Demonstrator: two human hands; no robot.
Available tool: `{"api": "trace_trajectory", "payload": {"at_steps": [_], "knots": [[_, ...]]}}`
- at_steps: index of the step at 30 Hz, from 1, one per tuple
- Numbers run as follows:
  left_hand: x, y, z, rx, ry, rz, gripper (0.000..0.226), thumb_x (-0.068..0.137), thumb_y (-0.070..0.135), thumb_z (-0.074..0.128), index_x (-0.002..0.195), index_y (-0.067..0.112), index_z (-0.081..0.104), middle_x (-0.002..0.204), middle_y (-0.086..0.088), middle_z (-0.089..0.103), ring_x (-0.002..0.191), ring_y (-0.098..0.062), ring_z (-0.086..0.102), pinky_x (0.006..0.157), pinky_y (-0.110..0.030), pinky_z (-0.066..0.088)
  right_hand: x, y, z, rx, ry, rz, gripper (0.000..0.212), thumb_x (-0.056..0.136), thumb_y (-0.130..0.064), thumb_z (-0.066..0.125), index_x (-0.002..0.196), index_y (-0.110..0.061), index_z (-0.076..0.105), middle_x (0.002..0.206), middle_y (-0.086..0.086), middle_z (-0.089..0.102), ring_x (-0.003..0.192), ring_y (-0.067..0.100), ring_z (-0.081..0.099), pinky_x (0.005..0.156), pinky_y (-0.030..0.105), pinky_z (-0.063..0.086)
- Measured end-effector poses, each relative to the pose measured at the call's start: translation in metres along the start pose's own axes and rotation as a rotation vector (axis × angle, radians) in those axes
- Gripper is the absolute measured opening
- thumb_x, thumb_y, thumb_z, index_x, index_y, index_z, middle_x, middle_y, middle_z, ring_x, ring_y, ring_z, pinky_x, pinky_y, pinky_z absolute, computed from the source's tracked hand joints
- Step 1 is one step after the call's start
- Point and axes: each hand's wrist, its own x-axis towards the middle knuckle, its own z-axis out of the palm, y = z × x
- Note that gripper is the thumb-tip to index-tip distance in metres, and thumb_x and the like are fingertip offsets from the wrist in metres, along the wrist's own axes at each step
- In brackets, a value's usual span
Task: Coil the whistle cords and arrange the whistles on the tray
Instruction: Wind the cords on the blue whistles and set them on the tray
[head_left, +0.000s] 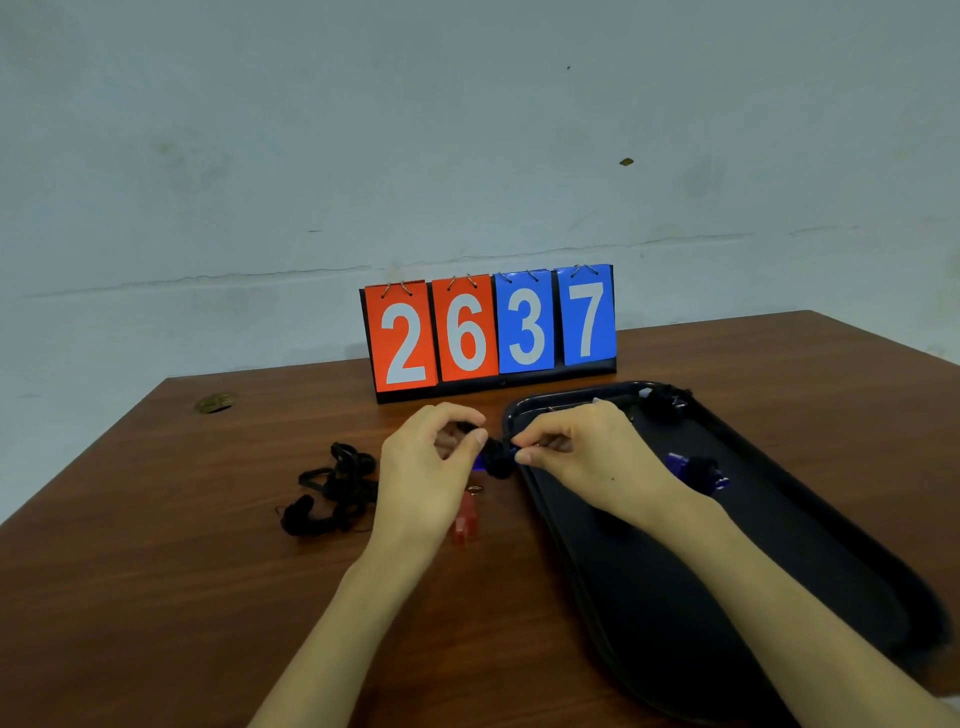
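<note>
Between my two hands is a blue whistle (485, 460) wrapped in its black cord, just left of the black tray (649, 597). My left hand (426, 467) pinches the whistle's left end, and my right hand (576, 452) pinches the cord on its right side. A red whistle (467, 514) lies on the table below my left hand. Its loose black cord (337, 488) lies tangled to the left. On the tray rests a blue whistle (698, 470) with a coiled cord. Another coiled whistle (667, 397) sits at the tray's far corner.
A flip scoreboard (491, 332) reading 2637 stands at the back of the wooden table (208, 597), just behind the tray. A round cable hole (214, 402) is at the table's far left. A pale wall rises behind.
</note>
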Motion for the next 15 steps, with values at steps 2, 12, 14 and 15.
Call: {"api": "trace_trajectory", "payload": {"at_steps": [2, 12, 14, 15], "knots": [[0.0003, 0.0003, -0.0004, -0.03, 0.028, -0.027, 0.021, 0.084, 0.016, 0.067, 0.098, 0.029, 0.059, 0.082, 0.012, 0.061, 0.079, -0.003, 0.059, 0.064, -0.01, 0.044, -0.0006, -0.001, -0.0001, -0.002, -0.001, -0.017, 0.021, 0.084, -0.023, 0.066, 0.104, -0.018, 0.071, 0.098, -0.003, 0.071, 0.089, 0.007, 0.063, 0.085, 0.018, 0.047], [0.0016, -0.0025, -0.0011, -0.01, 0.011, -0.028, 0.015, 0.085, 0.013, 0.065, 0.09, 0.026, 0.066, 0.082, 0.016, 0.063, 0.08, 0.0, 0.059, 0.065, -0.005, 0.045, -0.0018, -0.0017, -0.0012, 0.035, 0.023, -0.049, 0.02, 0.083, -0.019, 0.068, 0.103, -0.018, 0.072, 0.098, -0.004, 0.072, 0.089, 0.004, 0.064, 0.08, 0.005, 0.042], [0.0017, -0.0031, -0.0009, 0.017, 0.0, -0.002, 0.014, 0.085, 0.013, 0.064, 0.091, 0.026, 0.067, 0.084, 0.016, 0.063, 0.08, 0.003, 0.058, 0.067, -0.001, 0.043, -0.0018, -0.002, -0.0005, 0.036, 0.028, -0.038, 0.02, 0.084, -0.02, 0.067, 0.103, -0.018, 0.072, 0.098, -0.004, 0.072, 0.09, 0.005, 0.064, 0.08, 0.005, 0.041], [0.0015, -0.0038, -0.0008, 0.037, -0.006, 0.018, 0.014, 0.086, 0.014, 0.063, 0.092, 0.026, 0.067, 0.085, 0.016, 0.063, 0.081, 0.004, 0.057, 0.068, -0.001, 0.042, -0.0015, -0.0023, 0.0002, 0.034, 0.029, -0.034, 0.02, 0.084, -0.02, 0.067, 0.103, -0.018, 0.072, 0.099, -0.004, 0.072, 0.09, 0.005, 0.064, 0.082, 0.007, 0.042]]}}
